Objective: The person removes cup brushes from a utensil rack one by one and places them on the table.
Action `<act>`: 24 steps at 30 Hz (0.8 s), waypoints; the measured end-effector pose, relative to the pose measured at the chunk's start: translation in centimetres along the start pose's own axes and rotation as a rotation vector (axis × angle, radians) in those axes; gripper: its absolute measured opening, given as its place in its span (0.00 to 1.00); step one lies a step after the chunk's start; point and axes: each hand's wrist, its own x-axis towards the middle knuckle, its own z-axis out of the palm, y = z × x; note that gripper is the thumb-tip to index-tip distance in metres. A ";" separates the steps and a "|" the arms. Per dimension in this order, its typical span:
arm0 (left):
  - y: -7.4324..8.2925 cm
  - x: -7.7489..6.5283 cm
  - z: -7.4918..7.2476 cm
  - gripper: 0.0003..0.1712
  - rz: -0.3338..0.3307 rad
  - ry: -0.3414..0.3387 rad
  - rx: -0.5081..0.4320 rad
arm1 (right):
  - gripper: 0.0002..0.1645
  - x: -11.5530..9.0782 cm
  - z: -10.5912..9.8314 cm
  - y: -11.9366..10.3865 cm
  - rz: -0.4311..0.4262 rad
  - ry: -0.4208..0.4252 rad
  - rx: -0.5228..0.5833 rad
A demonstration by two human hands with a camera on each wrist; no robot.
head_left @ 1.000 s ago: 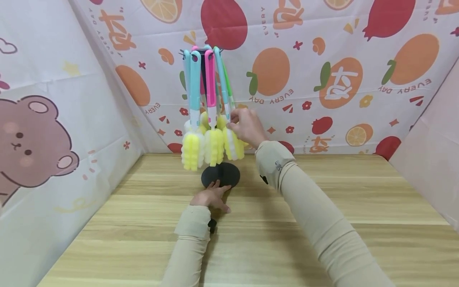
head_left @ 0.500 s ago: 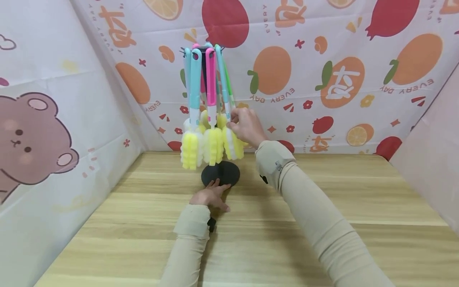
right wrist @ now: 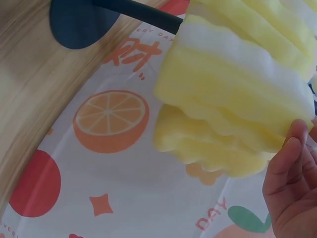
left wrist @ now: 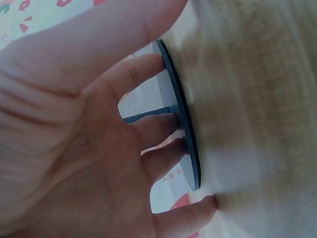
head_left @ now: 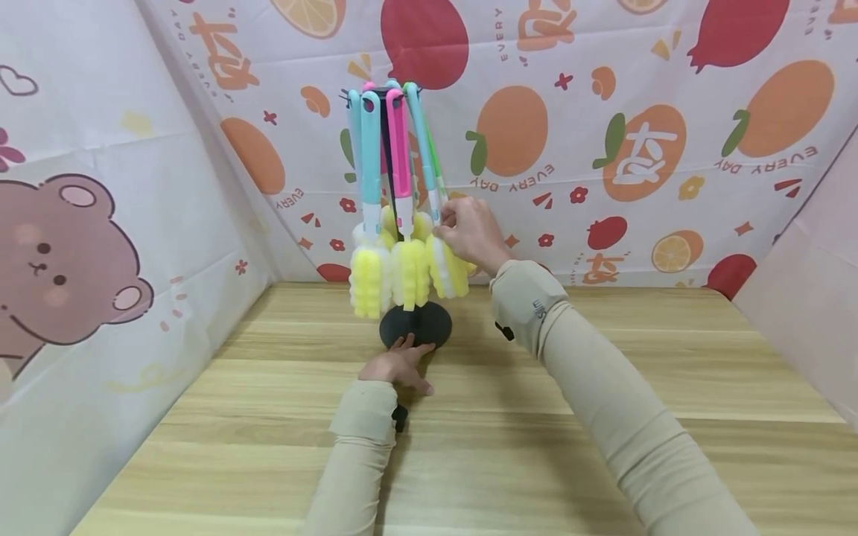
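Note:
Several sponge cup brushes hang by their handles from the top of a black stand (head_left: pixel 433 318). Their handles are blue, pink and green, and their sponge heads yellow and white. My right hand (head_left: pixel 473 232) pinches the neck of the rightmost front blue-handled cup brush (head_left: pixel 447 269), just above its sponge head. From the right wrist, fingertips (right wrist: pixel 297 130) show at the end of a yellow-and-white sponge (right wrist: pixel 218 79). My left hand (head_left: pixel 397 366) rests with spread fingers on the front rim of the stand's round base (left wrist: pixel 184 116); one finger touches the table beside it.
The wooden table (head_left: pixel 603 357) runs up to a fruit-printed cloth (head_left: pixel 576 134) behind the stand. On the left hangs a white cloth with a printed bear (head_left: pixel 67 260); a pale cloth (head_left: pixel 804 298) borders the right side.
My right hand has shifted slightly right, and the lower ends of the hanging cup brushes have swung right with it. The left hand stays on the base. The head view has moved a little.

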 end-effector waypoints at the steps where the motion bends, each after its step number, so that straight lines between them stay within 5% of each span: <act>1: 0.0 0.0 0.0 0.49 0.001 0.000 0.003 | 0.10 0.0 0.0 0.0 -0.003 0.005 0.003; 24: 0.2 -0.1 0.0 0.49 -0.011 0.002 0.001 | 0.13 -0.2 -0.6 0.4 0.003 0.024 0.099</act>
